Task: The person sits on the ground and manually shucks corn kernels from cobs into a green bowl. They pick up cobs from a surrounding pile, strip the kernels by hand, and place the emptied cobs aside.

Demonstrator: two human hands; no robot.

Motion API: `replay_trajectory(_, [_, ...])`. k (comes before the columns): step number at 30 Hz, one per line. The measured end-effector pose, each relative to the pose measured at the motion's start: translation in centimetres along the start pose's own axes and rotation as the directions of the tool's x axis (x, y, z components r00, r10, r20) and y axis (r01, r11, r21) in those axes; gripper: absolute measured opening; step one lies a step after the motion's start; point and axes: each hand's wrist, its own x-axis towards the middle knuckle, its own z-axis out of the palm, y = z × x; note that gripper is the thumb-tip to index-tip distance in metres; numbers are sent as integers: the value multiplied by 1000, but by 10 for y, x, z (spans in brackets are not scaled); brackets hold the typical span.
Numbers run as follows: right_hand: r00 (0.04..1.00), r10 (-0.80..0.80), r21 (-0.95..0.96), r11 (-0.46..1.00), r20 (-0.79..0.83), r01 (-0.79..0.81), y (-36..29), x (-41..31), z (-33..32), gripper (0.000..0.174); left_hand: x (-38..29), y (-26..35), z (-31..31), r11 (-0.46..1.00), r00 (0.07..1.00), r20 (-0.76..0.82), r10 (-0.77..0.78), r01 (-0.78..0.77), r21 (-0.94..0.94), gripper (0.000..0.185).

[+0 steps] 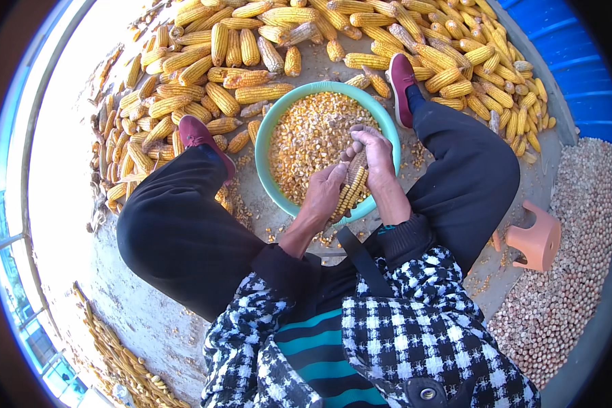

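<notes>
A dried corn cob [352,189], part of its kernels gone, is tilted over the near right part of a green plastic basin [263,177]. My left hand [324,192] grips the cob from the left, its thumb lying along the stripped side. My right hand [376,152] presses against the cob's upper right, fingers curled over its far end. Loose yellow corn kernels [306,137] fill much of the basin beneath both hands. The fingers under the cob are partly hidden.
Unshelled corn cobs [183,97] lie heaped beyond the basin, with more to the right [454,61]. My shoes [204,143] flank the basin. A pink plastic stool [538,239] lies on its side before a pile of bare cobs [556,306]. Blue metal sheeting [576,56] borders the right.
</notes>
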Motion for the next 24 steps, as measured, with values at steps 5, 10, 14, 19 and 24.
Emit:
replay_trajectory(5, [998,33,48,998,-57,-30,-7,3,-4,14,-5,3,8,981,998,-25,56,-60,-183,38])
replay_trajectory(10, [999,42,133,990,2,-42,-3,2,-2,14,-1,1,-2,995,995,-61,79,-75,61,32])
replay_trajectory(14, [986,50,216,973,159,-84,-1,2,-1,14,-1,-1,-2,997,998,-62,4,-9,-81,34])
replay_trajectory(19, [989,44,285,955,139,-82,-14,9,-11,13,-10,6,-2,977,997,74,-1,17,-211,43])
replay_trajectory(24, [986,94,368,919,140,-139,-16,12,-13,12,-14,7,0,998,992,121,42,-35,-59,46])
